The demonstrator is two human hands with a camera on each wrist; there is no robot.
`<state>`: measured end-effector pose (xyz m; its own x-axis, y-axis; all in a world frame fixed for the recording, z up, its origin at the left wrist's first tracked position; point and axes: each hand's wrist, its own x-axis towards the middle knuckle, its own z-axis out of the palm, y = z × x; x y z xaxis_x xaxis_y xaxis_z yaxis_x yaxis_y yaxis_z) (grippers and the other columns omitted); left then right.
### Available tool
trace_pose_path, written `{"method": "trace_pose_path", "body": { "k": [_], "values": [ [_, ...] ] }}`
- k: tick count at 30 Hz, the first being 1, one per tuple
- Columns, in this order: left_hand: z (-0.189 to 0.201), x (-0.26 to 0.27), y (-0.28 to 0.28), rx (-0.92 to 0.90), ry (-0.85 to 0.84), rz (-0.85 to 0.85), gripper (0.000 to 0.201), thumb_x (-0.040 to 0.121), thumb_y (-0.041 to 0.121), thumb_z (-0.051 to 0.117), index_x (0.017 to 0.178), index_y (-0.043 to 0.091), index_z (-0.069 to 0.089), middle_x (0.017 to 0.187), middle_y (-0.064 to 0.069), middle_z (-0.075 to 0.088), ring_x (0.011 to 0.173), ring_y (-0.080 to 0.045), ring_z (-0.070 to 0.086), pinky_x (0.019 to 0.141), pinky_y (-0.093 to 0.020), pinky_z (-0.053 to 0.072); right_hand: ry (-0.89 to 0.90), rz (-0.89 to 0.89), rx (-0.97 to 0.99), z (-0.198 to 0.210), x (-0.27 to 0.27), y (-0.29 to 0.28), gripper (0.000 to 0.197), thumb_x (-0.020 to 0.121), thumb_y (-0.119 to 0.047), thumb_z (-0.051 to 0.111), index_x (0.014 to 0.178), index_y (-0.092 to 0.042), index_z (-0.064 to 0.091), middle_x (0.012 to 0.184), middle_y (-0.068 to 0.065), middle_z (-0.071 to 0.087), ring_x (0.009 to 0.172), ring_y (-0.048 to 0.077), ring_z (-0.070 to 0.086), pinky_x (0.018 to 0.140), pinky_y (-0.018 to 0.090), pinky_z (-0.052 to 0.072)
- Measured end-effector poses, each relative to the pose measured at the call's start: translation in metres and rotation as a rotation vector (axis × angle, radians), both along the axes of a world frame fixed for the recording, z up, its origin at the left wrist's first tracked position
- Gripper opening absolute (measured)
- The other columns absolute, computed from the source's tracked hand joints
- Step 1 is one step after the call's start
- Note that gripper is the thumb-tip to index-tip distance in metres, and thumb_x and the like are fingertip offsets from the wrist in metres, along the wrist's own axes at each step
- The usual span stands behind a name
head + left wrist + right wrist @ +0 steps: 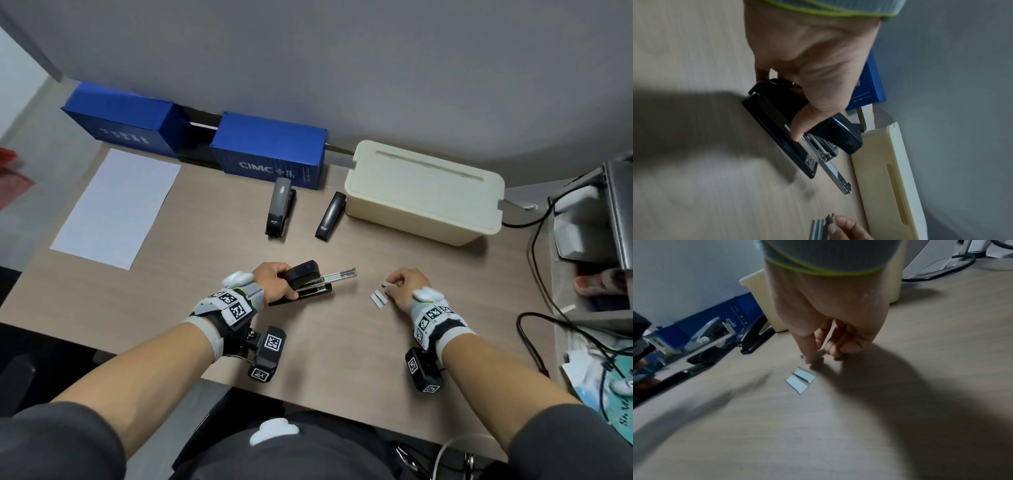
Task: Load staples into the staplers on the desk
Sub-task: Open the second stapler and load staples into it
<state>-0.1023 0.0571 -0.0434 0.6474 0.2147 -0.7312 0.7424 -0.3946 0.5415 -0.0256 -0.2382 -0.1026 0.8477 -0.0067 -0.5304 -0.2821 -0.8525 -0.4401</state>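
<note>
Black stapler [301, 282] is in my left hand [274, 282], fingers and thumb wrapped round its rear, base on the tabletop [325, 342], top lifted, metal staple tray [342, 274] slid out toward my right and no staples visible in it. So stapler one is opened, not yet loaded. My right hand [404, 286] is down on the tabletop, well apart from the tray tip, thumb and forefinger pinching a staple strip [388, 284]; wrist view is blurred, so I judge it's gripped but can't tell if it has left the surface. Two more staple strips [378, 297] lie side by side just beside those fingertips, on the side nearer me. Two other dark staplers, the left one [281, 207] and the right one [330, 216], sit closed further back, near the blue container box [270, 150] and the cream box [424, 192], untouched as far as I can see. Progress, my call: early, zero of three loaded. Left: carry the pinched strip across to the tray, drop it in legs down, push the tray home, close the top, then repeat for the two at the back. Three strips, three staplers, so the count matches. Risk: the strip is thin and could snap or slip in a pinch this light.
</note>
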Motion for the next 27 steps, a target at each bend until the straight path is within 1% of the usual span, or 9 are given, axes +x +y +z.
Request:
{"method": "trace_pose_path", "body": {
  "k": [4,7,9,11,16,19,22,24,27],
  "values": [
    [0.002,0.003,0.001,0.031,-0.011,-0.057,0.029,0.063,0.001,0.082,0.071,0.024,0.066,0.075,-0.004,0.065,0.078,-0.023,0.058,0.08,-0.032,0.051,-0.008,-0.031,0.131,0.02,0.0,0.01,0.009,0.067,-0.021,0.074,0.072,-0.025,0.068,0.069,-0.009,0.067,0.066,0.012,0.063,0.063,0.022,0.05],
    [0.006,0.007,-0.001,0.04,-0.035,-0.092,0.029,0.062,0.003,0.083,0.071,0.024,0.066,0.075,-0.003,0.066,0.078,-0.023,0.059,0.081,-0.032,0.052,-0.074,0.035,0.221,0.039,0.003,0.024,0.012,0.071,-0.013,0.074,0.079,-0.022,0.072,0.07,-0.004,0.066,0.062,0.009,0.057,0.055,0.007,0.043],
    [0.011,0.008,-0.003,0.052,-0.051,-0.116,0.028,0.062,0.004,0.083,0.073,0.024,0.067,0.078,-0.004,0.067,0.078,-0.023,0.059,0.082,-0.032,0.052,-0.076,0.113,0.27,0.052,0.005,0.034,0.015,0.074,-0.014,0.076,0.087,-0.021,0.074,0.074,-0.005,0.065,0.067,0.007,0.057,0.056,0.002,0.039],
    [0.015,0.01,-0.004,0.059,-0.064,-0.133,0.028,0.063,0.005,0.083,0.073,0.024,0.066,0.078,-0.003,0.066,0.079,-0.023,0.059,0.079,-0.03,0.051,-0.086,0.188,0.277,0.063,0.008,0.04,0.017,0.075,-0.017,0.077,0.091,-0.02,0.075,0.076,-0.007,0.064,0.069,0.006,0.055,0.059,0.004,0.038],
    [0.024,0.01,-0.003,0.05,-0.084,-0.147,0.03,0.065,0.005,0.083,0.082,0.025,0.068,0.08,0.0,0.067,0.079,-0.021,0.06,0.072,-0.024,0.045,-0.146,0.282,0.267,0.075,0.005,0.053,0.019,0.076,-0.013,0.075,0.094,-0.016,0.075,0.074,-0.005,0.059,0.062,0.003,0.05,0.058,0.006,0.04],
    [0.029,0.009,-0.001,0.054,-0.098,-0.155,0.029,0.066,0.005,0.082,0.081,0.026,0.068,0.078,0.001,0.066,0.079,-0.02,0.06,0.071,-0.023,0.044,-0.18,0.364,0.201,0.077,0.004,0.058,0.017,0.075,-0.014,0.074,0.091,-0.019,0.075,0.079,-0.004,0.061,0.067,0.009,0.054,0.06,0.011,0.038],
    [0.032,0.008,0.001,0.061,-0.107,-0.164,0.029,0.067,0.006,0.082,0.075,0.028,0.066,0.073,0.005,0.064,0.077,-0.02,0.059,0.071,-0.024,0.043,-0.193,0.416,0.148,0.077,0.003,0.062,0.017,0.073,-0.016,0.075,0.089,-0.022,0.076,0.082,-0.003,0.061,0.072,0.014,0.056,0.068,0.024,0.044],
    [0.033,0.006,0.003,0.064,-0.109,-0.16,0.028,0.067,0.006,0.082,0.077,0.028,0.067,0.074,0.005,0.065,0.078,-0.02,0.06,0.073,-0.025,0.045,-0.205,0.429,0.127,0.077,0.001,0.065,0.017,0.072,-0.017,0.075,0.087,-0.025,0.076,0.083,-0.001,0.063,0.074,0.016,0.059,0.072,0.03,0.049],
    [0.033,0.004,0.004,0.074,-0.11,-0.163,0.028,0.066,0.008,0.082,0.083,0.027,0.07,0.08,0.002,0.068,0.081,-0.021,0.061,0.077,-0.027,0.049,-0.218,0.456,0.097,0.075,-0.001,0.066,0.018,0.072,-0.018,0.074,0.088,-0.025,0.076,0.083,-0.002,0.06,0.075,0.014,0.057,0.072,0.028,0.047]
  ]
}}
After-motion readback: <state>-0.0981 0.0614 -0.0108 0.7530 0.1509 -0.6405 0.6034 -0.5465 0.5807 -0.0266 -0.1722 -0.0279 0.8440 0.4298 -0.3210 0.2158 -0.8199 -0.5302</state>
